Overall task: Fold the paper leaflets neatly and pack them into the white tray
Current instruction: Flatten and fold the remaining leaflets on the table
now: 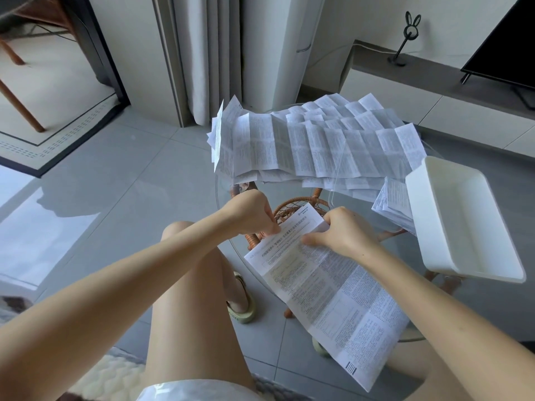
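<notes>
We judge the first fold in hand: left hand (254,214) and right hand (346,234) pinch the far end of the long white printed paper leaflet (327,287), at six o'clock on the round glass tabletop (402,247). The white rectangular plastic tray (451,215), at three o'clock, appears empty. Next: crease squarely.

- The one head camera is looking forward and steeply down from a seated person's eye level.
- It is sitting close above the left hand (254,212), right hand (344,235) and leaflet (333,290).

White shorts (191,391), pale-green sandals (242,310)
</notes>
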Available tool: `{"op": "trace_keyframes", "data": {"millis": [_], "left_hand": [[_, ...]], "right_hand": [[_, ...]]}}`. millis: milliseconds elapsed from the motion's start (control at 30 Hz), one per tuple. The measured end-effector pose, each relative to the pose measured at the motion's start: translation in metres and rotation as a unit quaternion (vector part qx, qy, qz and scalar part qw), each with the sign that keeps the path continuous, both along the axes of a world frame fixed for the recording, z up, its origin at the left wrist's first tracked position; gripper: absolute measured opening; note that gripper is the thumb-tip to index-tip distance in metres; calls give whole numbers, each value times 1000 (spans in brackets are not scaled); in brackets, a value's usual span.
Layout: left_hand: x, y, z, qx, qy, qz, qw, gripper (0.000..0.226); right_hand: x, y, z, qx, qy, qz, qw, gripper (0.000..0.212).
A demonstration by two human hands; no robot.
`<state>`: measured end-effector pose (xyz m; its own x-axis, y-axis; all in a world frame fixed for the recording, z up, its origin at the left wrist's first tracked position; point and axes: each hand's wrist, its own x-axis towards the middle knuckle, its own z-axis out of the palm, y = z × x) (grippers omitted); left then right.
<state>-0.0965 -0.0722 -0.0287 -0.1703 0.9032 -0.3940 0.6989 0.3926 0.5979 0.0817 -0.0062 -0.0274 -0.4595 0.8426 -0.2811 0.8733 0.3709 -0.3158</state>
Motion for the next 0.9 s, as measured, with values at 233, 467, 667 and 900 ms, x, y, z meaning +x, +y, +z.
{"op": "trace_keyframes", "data": {"millis": [233,467,667,900], "left_hand": [[3,0,3,3,15,-4,1000,15],[10,-2,4,11,37,2,999,20],[16,-16,-2,93,24,4,995,14],[15,-31,-1,160,-2,32,987,11]], "right_hand": [[-2,4,-5,7,0,-17,1000,55],[0,1,-4,27,0,-7,1000,59],[4,2,0,-37,91,-64,993,60],[17,12,18,-187,279,-87,938,15]]}}
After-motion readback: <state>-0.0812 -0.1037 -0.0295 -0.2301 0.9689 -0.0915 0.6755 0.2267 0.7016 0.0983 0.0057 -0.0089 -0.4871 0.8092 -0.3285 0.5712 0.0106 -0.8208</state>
